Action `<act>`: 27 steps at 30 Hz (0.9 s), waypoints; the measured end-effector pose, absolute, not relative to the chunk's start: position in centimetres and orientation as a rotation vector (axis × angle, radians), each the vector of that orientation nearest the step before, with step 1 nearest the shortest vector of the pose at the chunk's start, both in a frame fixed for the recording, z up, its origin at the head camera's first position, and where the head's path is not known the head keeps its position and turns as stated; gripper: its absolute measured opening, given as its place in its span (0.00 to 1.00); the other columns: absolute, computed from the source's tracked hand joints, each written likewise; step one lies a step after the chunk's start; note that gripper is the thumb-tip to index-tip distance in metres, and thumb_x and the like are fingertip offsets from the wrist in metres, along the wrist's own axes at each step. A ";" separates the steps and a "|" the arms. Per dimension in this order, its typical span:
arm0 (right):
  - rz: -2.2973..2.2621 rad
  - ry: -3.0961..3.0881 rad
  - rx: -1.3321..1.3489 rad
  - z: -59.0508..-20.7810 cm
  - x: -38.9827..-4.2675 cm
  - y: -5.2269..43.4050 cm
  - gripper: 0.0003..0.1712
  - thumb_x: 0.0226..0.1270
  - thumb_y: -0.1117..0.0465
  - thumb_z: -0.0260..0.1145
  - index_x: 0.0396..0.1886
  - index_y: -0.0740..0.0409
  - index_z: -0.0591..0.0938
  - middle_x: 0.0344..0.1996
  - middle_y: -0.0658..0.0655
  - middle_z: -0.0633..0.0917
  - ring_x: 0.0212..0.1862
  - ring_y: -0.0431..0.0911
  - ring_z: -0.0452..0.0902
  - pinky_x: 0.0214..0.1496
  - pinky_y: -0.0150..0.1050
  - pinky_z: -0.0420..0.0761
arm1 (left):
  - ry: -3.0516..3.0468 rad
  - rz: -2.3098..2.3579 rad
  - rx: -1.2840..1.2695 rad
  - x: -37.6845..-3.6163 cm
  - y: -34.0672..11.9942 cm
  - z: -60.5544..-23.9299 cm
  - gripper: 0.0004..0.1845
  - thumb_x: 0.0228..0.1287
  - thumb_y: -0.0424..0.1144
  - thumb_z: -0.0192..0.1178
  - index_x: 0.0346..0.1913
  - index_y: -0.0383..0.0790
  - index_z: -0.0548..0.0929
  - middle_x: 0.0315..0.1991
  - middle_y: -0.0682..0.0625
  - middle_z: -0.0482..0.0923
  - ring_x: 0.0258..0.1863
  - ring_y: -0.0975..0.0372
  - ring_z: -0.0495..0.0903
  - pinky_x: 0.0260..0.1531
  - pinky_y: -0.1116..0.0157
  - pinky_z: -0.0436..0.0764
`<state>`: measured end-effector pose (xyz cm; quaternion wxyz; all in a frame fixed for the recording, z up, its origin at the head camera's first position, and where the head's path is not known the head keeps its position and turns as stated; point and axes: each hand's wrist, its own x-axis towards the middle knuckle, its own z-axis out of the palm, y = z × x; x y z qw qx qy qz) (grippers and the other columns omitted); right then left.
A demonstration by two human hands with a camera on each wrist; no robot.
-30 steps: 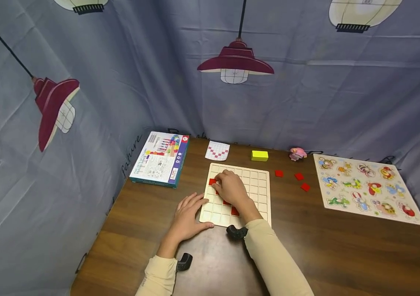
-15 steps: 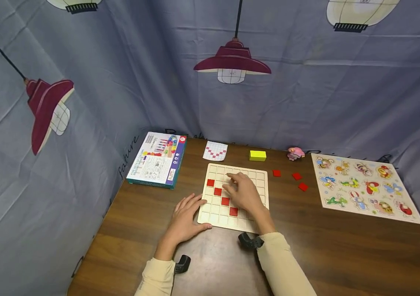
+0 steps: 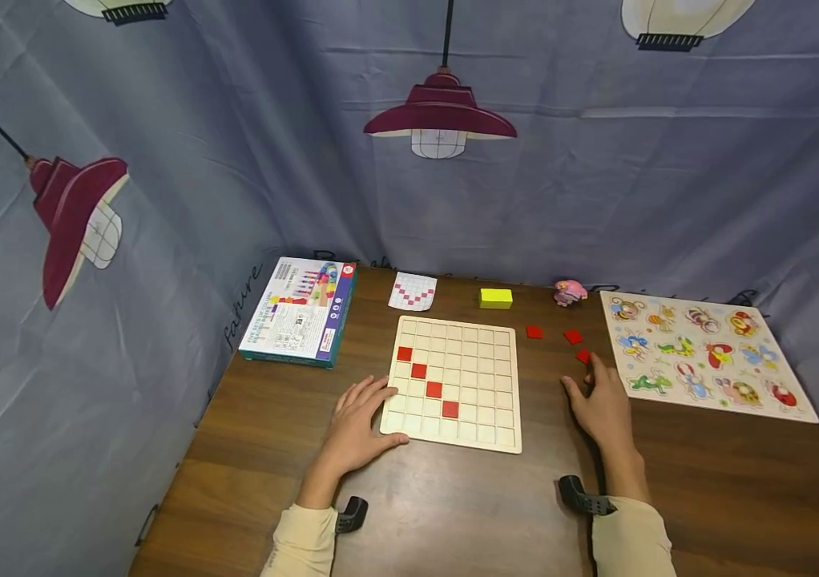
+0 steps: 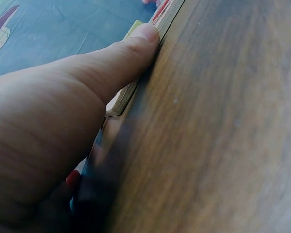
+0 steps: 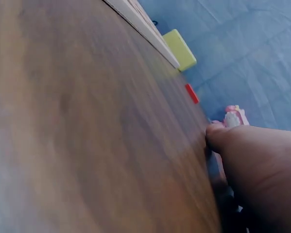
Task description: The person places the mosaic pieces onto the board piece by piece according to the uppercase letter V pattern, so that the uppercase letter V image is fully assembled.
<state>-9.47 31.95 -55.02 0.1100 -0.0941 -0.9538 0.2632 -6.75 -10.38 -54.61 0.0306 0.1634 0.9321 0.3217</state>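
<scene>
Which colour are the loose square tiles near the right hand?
Red tiles; clearest in the head view.

A dark brown wooden counter (image 3: 705, 481) is carrying a pale wooden grid board (image 3: 482, 377), a colourful rectangular cardboard box (image 3: 299, 311), a small white pattern card (image 3: 413, 291), a yellow rectangular block (image 3: 496, 298), a small pink figurine (image 3: 568, 292), three loose red square tiles (image 3: 534, 332) and a wooden animal puzzle board (image 3: 705, 354).
</scene>
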 end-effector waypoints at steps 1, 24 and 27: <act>0.760 -2.813 -0.278 -55.2 -9.6 32.0 0.40 0.73 0.53 0.66 0.72 0.75 0.65 0.42 0.70 0.75 0.43 0.62 0.73 0.43 0.59 0.72 | 2.876 0.992 0.507 -6.8 -10.4 -54.6 0.43 0.50 0.63 0.75 0.69 0.50 0.76 0.76 0.52 0.67 0.79 0.50 0.59 0.78 0.41 0.53; 0.749 -2.707 -0.357 -55.7 -9.5 31.5 0.21 0.72 0.59 0.66 0.54 0.73 0.79 0.39 0.69 0.79 0.47 0.66 0.76 0.52 0.61 0.73 | 2.856 0.996 0.495 -6.8 -10.4 -54.4 0.43 0.51 0.62 0.75 0.70 0.51 0.76 0.77 0.53 0.66 0.80 0.51 0.58 0.79 0.42 0.52; 0.724 -2.692 -0.317 -55.9 -9.4 31.5 0.19 0.72 0.60 0.65 0.52 0.74 0.79 0.37 0.69 0.78 0.46 0.66 0.75 0.50 0.61 0.73 | 2.866 1.000 0.505 -6.8 -10.3 -54.5 0.43 0.51 0.62 0.76 0.70 0.51 0.76 0.77 0.52 0.67 0.80 0.51 0.58 0.79 0.42 0.53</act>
